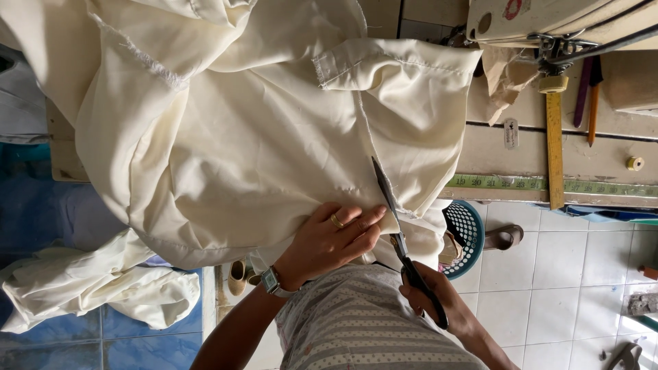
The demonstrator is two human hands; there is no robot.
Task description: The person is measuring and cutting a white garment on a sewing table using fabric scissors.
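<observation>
scissors on the cream cloth

the long dark metal scissors [401,240] point up and a little to the left, tip away from the person. their long side runs from the handle by the person's striped shirt [363,322] up onto the big soft cream cloth [260,137]. the blades look thin and dark and lie close together along a folded edge of the cloth. the cloth is wrinkled and hangs off the pale wooden surface [507,144]. the right hand [428,291] is closed around the scissors' handle, low in the view. the left hand [336,236], with a gold ring and a watch, lies flat with fingers spread on the cloth, just left of the blades.
</observation>
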